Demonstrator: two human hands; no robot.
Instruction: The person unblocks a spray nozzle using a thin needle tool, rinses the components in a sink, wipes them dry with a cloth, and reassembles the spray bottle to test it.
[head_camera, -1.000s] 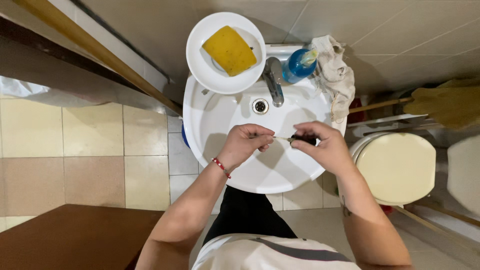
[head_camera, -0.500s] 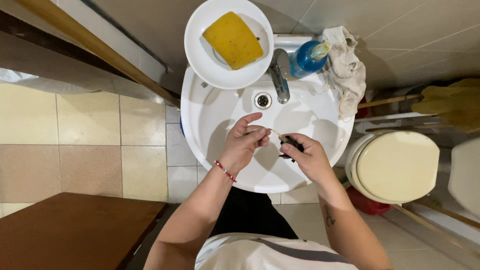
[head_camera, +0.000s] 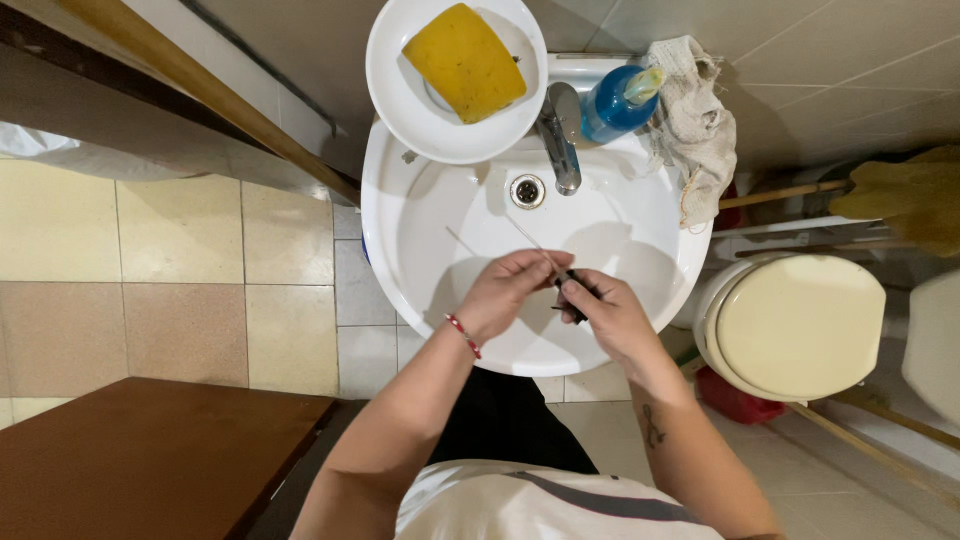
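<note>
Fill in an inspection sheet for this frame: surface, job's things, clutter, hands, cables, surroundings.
Surface: white round sink, dry-looking basin, drain open.
Job's things: small dark tool with a thin metal shaft, held over the basin.
Clutter: white bowl holding a yellow sponge; blue bottle; rag.
Hands: left hand pinches the shaft; right hand grips the dark end.
Cables: nothing seen.
Surroundings: tiled floor, brown table, cream toilet lid.

Both my forearms reach forward and angle inward, so my hands meet at centre. My left hand (head_camera: 508, 292) is curled, palm down, fingers bent, thumb and fingertips pinched together. My right hand (head_camera: 612, 318) is closed in a loose fist, knuckles up, its fingertips touching those of the left. Both wrists are nearly straight.
</note>
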